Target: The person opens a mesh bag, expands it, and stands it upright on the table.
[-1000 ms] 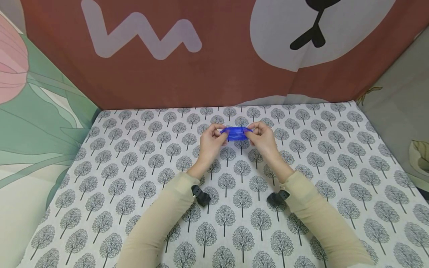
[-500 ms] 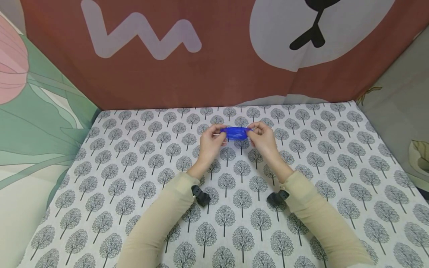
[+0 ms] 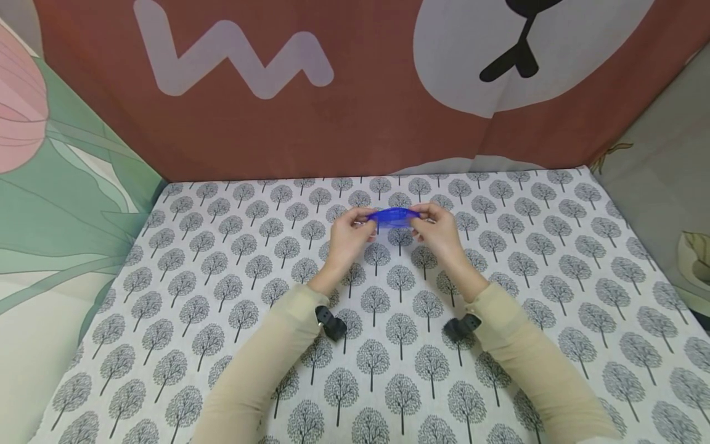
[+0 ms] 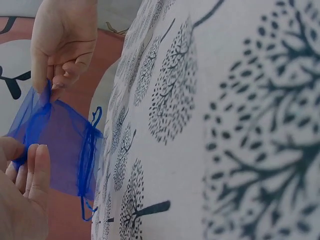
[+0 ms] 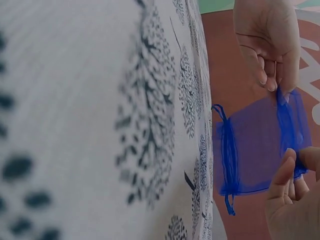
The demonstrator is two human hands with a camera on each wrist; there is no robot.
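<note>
Blue mesh pouch [image 3: 395,214]: upper edge newly arched

Item, pouch: a near-flat band half a second ago; seen from here, now bowed upward along its upper edge, deep blue above, paler and more see-through below.
Item, right-hand grip [image 3: 439,227]: shifted very slightly outward and toward the person.

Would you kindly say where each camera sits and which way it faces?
Head: on the head, facing forward and down at the sheer blue fabric drawstring pouch; left hand, right hand, beige sleeves show.
Left wrist: on that wrist, facing the pouch; both hands, left nearer.
Right wrist: on that wrist, facing the pouch; both hands, right nearer.
Wrist views share the pouch and white tree-print cloth.
</note>
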